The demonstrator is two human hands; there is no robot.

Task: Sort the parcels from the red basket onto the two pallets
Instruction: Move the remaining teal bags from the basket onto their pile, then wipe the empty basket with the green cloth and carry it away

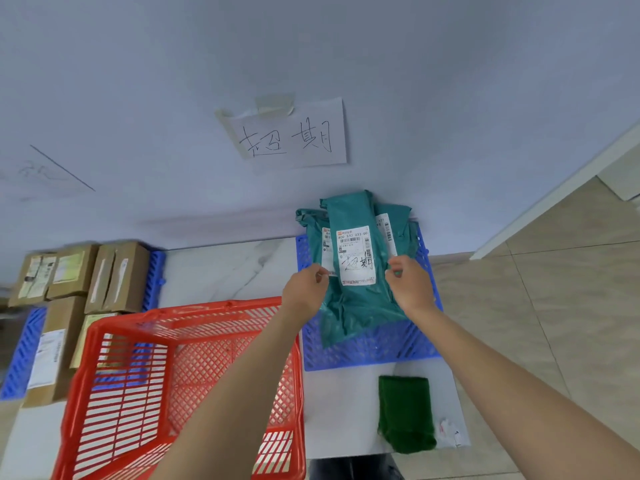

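Note:
A teal plastic parcel [353, 296] with a white label bearing handwritten characters lies on top of other teal parcels [398, 220] on the right blue pallet [367, 351]. My left hand [304, 289] pinches its left edge and my right hand [410, 282] pinches its right edge. The red basket [166, 382] stands in front of me at lower left, and I see no parcels inside it. The left blue pallet [156, 271] carries several brown cardboard boxes [114, 275].
A paper sign with handwritten characters [291, 136] is taped to the wall above the right pallet. A dark green bag [405, 414] lies on the white surface near the front right. Tiled floor [540, 289] extends to the right.

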